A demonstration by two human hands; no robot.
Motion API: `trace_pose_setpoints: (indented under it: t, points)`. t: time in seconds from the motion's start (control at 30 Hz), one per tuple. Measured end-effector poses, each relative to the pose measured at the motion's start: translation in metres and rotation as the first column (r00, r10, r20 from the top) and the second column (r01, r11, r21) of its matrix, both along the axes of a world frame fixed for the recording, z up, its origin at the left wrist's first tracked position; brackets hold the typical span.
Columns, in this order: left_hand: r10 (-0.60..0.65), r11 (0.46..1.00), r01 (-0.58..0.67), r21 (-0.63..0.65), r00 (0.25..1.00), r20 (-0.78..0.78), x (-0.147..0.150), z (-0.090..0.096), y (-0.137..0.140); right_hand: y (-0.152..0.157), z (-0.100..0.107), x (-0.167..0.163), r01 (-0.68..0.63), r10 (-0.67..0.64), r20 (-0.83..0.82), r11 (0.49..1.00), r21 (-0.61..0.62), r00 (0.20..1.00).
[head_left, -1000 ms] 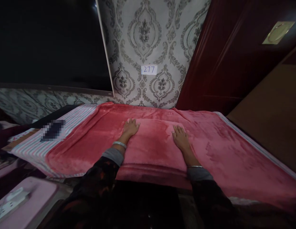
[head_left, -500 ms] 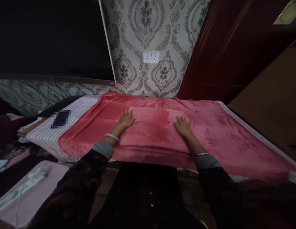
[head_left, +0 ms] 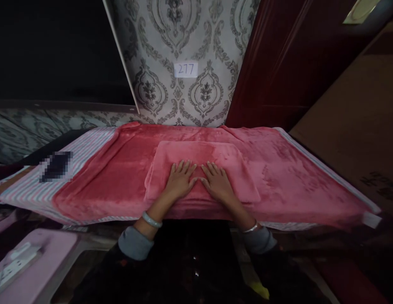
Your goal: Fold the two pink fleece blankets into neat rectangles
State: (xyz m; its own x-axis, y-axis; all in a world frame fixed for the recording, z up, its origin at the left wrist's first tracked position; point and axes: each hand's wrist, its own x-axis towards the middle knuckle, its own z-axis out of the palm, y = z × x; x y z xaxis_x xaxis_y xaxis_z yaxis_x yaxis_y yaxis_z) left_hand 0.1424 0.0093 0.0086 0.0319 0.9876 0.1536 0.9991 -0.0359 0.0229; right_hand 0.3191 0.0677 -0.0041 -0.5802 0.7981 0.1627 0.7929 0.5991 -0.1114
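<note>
A plush pink cloth folded into a rectangle (head_left: 228,156) lies near the middle of the surface, on top of a larger spread red-pink blanket (head_left: 114,177). Flat on the folded cloth rests my left hand (head_left: 180,179), fingers spread and pointing away from me. My right hand (head_left: 217,181) lies flat beside it, its fingers also spread, and the two thumbs nearly meet. Neither hand grips anything. A pale bangle circles my left wrist, and a thin silver one my right.
Under the blanket, a striped cloth (head_left: 31,190) shows at the left, with a dark pixelated object (head_left: 57,166) on it. A power strip (head_left: 17,268) lies on a pink stool (head_left: 53,249). A large screen (head_left: 57,50) and a cardboard box (head_left: 351,109) flank the back.
Both hands have moved inward from the folded cloth's left and right sides to its middle, nearer me. The camera view has shifted slightly to the right.
</note>
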Motion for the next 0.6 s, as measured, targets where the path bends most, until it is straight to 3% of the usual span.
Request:
trace_pose_setpoints:
  t: [0.2,0.33,0.5,0.6]
  points:
    - [0.181,0.983,-0.179,0.035,0.981,-0.067,-0.039,0.000,-0.025,0.017,-0.029,0.071,0.185,-0.184,-0.036,0.981,0.054,0.982]
    - [0.246,0.969,-0.244,0.041,0.968,-0.054,-0.053,-0.004,-0.035,0.016,-0.052,0.100,0.251,-0.240,-0.135,0.965,0.075,0.961]
    - [0.246,0.969,-0.246,0.027,0.969,-0.005,-0.056,-0.004,-0.033,0.024,-0.073,0.118,0.219,-0.204,-0.245,0.975,0.035,0.948]
    - [0.248,0.969,-0.248,0.002,0.968,0.047,-0.060,-0.004,-0.033,0.041,-0.070,0.129,0.161,-0.165,-0.245,0.986,-0.034,0.955]
